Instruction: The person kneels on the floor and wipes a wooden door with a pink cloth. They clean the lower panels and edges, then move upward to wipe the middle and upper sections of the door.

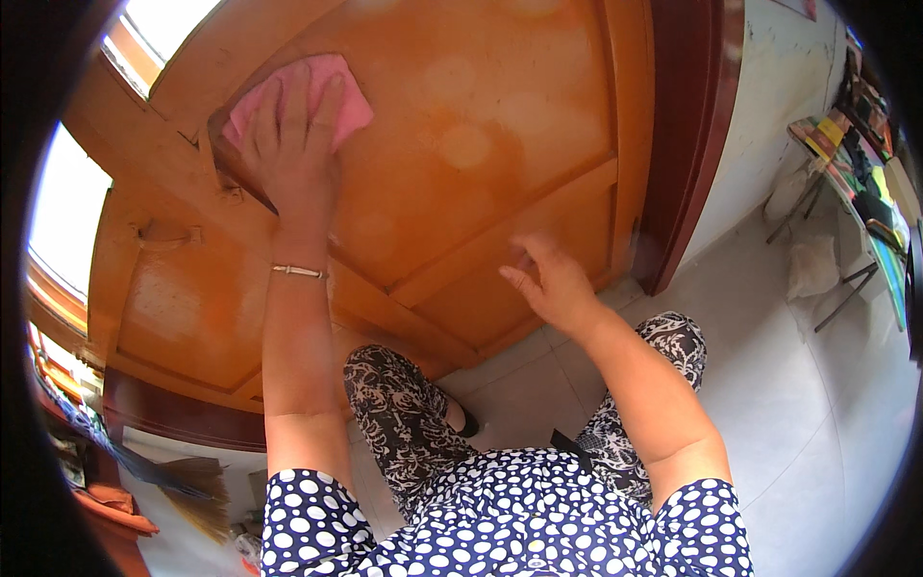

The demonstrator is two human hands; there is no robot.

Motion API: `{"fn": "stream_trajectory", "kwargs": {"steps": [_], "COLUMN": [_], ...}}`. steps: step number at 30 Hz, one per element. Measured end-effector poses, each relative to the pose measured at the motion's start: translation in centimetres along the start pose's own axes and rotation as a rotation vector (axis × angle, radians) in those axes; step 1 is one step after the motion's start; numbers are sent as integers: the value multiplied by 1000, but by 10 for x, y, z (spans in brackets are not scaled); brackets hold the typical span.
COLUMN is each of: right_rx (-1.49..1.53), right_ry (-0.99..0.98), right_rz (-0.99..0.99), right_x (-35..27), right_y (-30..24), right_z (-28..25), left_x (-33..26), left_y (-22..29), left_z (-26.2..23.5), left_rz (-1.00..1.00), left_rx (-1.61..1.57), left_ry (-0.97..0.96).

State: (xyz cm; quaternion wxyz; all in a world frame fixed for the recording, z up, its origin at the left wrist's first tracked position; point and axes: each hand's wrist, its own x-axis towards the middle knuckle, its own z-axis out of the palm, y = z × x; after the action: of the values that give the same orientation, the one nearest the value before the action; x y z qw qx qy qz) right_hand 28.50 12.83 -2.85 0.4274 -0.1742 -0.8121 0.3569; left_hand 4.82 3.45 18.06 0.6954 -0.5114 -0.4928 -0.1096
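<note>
A folded pink cloth [352,108] lies pressed against the orange-brown wooden door [471,96] at its upper left, close to the panel's edge. Spread over it, the fingers of my left hand [293,159] hold the cloth flat to the wood; a thin bracelet circles that wrist. My right hand [556,288] hangs in front of the door's lower panel, holding nothing. Its thumb and forefinger stand apart, while the other fingers are partly hidden.
A dark red door frame [687,144] borders the right side. Beyond it, a folding table [870,231] carries assorted items, with a pale bag [812,267] beneath. At left are a door handle [165,236] and a straw broom [195,495]. Grey floor tiles [750,385] lie below.
</note>
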Motion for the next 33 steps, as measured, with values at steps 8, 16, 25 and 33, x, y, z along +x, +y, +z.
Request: {"fn": "stream_trajectory", "kwargs": {"steps": [8, 16, 25, 33], "right_rx": [-4, -51, -223, -308], "right_ry": [-245, -357, -339, -472], "right_rz": [-104, -222, -207, -143], "right_x": [-20, -30, -24, -21], "right_y": [-25, -25, -3, 3], "right_z": [2, 11, 22, 25], "left_x": [-50, -106, -49, 97], "left_y": [54, 128, 145, 100], "left_z": [20, 31, 50, 88], "left_rz": [56, 302, 490, 437], "left_rx": [-104, -364, -418, -282], "left_ry": [-176, -420, -411, -140]}}
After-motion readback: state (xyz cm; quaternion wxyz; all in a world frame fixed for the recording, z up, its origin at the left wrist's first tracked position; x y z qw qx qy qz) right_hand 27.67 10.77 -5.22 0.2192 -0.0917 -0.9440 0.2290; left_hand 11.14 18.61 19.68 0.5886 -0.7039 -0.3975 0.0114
